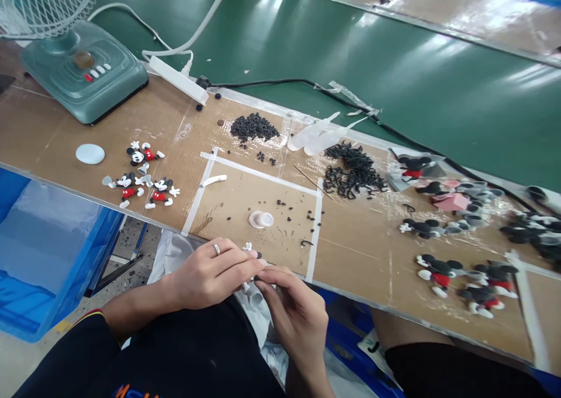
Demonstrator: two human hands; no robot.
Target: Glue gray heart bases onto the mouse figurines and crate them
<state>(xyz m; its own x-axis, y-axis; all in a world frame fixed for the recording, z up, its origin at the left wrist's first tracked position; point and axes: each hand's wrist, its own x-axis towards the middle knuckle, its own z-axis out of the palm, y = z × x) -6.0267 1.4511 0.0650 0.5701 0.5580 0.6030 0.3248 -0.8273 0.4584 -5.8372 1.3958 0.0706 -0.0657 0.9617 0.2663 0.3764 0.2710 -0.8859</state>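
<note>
At the front edge of the cardboard-covered bench, my left hand [213,275] and my right hand [298,310] meet with closed fingers around a small mouse figurine [254,296]. A white glove and a grey part of it show past the fingers; most of its body is hidden. Just beyond the hands is a small clear cup [261,219] inside a white-taped rectangle. Tiny black pieces [289,211] lie scattered right of the cup. A white curved piece [214,180] rests at the rectangle's left side.
Several mouse figurines [144,152] lie to the left by a pale oval disc [90,153]. Black piles of small parts [254,127] and curved strips [355,170] sit behind, near two droppers [313,132]. More figurines [438,269] are at right. A fan [83,71] stands far left.
</note>
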